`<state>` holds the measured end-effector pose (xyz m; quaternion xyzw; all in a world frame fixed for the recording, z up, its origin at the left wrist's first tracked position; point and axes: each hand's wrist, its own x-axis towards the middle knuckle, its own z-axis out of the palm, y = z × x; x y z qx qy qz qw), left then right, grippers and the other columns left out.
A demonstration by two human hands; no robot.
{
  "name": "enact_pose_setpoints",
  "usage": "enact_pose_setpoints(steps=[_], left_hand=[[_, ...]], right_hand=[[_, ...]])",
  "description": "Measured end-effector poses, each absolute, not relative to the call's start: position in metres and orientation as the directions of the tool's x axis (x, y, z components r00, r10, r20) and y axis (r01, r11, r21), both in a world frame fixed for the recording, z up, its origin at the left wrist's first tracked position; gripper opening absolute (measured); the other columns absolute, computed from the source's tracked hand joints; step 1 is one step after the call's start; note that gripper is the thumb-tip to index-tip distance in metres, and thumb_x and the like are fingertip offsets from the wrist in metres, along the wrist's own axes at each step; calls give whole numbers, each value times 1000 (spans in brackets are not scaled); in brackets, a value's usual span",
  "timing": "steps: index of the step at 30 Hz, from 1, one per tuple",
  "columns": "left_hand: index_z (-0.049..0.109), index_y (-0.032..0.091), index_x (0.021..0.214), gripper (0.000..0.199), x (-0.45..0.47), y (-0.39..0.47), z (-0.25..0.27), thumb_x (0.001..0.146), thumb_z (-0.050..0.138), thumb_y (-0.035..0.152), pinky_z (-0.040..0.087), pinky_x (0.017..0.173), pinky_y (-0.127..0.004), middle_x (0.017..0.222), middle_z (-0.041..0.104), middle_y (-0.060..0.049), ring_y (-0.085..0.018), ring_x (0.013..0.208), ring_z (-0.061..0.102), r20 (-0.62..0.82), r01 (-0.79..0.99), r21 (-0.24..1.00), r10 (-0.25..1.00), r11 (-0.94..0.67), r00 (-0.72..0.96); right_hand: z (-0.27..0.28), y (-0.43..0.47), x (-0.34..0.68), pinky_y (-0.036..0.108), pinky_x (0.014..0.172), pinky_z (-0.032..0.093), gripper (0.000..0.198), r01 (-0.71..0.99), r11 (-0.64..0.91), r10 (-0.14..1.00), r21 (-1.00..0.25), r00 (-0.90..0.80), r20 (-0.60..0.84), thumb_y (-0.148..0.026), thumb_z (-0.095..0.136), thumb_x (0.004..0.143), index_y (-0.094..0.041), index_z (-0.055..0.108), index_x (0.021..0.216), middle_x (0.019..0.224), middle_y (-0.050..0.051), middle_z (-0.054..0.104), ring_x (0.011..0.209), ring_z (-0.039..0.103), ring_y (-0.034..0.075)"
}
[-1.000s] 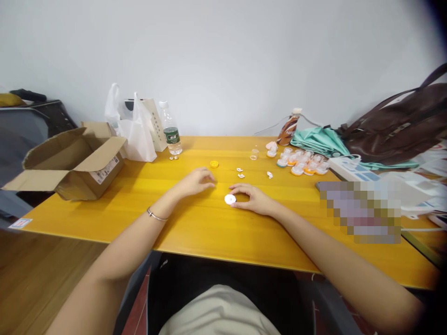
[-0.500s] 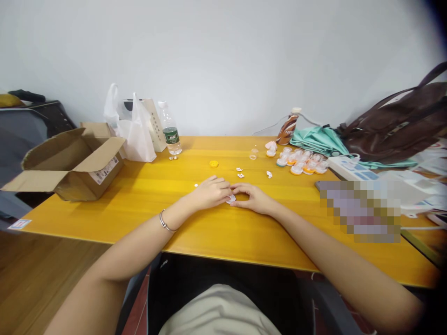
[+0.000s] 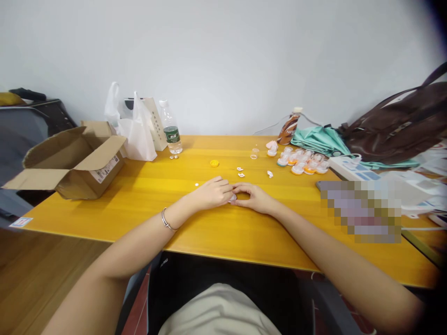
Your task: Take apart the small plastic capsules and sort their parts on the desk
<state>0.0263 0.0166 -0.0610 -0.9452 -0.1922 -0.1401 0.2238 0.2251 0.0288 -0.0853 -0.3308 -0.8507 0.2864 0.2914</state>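
We have the small white disc [image 3: 233, 198] at the tips of the curved thumb and forefinger of our right hand [image 3: 256, 199], which appear to pinch its edge. Our left hand [image 3: 213, 192], equally near, covers its left side, fingers bunched (their grip, and any long axis, we cannot tell).

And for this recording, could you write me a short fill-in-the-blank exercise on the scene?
1. A small pale piece shows at the fingertips of the right hand, partly covered by the ____ hand.
2. The colour of the small round cap beyond the hands is ____.
3. The label colour on the water bottle is mainly ____.
4. The brown bag is on the picture's ____ side.

Missing words: left; yellow; green; right.
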Motion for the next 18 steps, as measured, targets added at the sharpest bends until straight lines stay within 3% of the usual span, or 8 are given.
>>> enact_pose_setpoints(steps=[10, 18], left_hand=[[58, 15, 84, 27, 26, 17, -61, 92, 36, 28, 28, 66, -29, 82, 62, -6, -14, 75, 49, 376, 448, -366, 310, -816, 873], [59, 15, 83, 30, 27, 19, -63, 92, 34, 28, 28, 66, -30, 81, 63, -7, -14, 74, 50, 392, 452, -289, 326, -844, 860]], right_hand=[[-83, 27, 224, 36, 95, 39, 23, 400, 608, 736, -686, -607, 299, -36, 67, 67, -21, 68, 84, 106, 6, 63, 103, 57, 22], [-83, 27, 225, 36, 96, 39, 23, 404, 601, 738, -689, -611, 286, -36, 66, 68, -22, 68, 85, 108, 5, 63, 104, 56, 21]])
